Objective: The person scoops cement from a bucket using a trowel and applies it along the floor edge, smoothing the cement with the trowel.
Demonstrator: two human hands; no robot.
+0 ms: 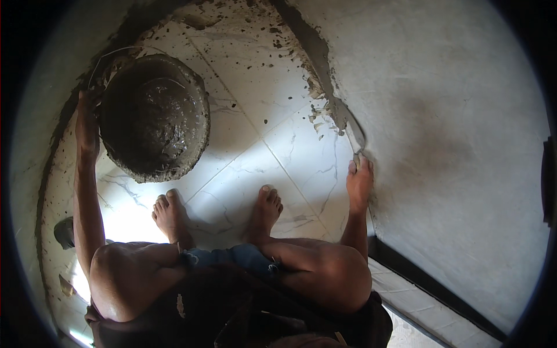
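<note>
A round bucket [204, 110], crusted with mortar along its rim, stands on the floor at my left. Wet grey mortar [165, 119] lies inside it. My left hand [88, 107] is at the bucket's left side, closed at the rim where the thin wire handle [125, 47] comes down; its fingertips are dim and partly hidden. In my right hand [361, 174] is a trowel [355, 136], its handle mostly covered by my fingers. The trowel's blade lies along the foot of the right wall, touching the end of a strip of grey mortar [313, 46].
Mortar crumbs and smears dot the white marbled floor tiles [232, 156]. A plastered wall [464, 116] rises on the right; another curves along the left. My bare feet [267, 211] are between bucket and trowel. A dark object [64, 233] lies at left, below a dark mortar band.
</note>
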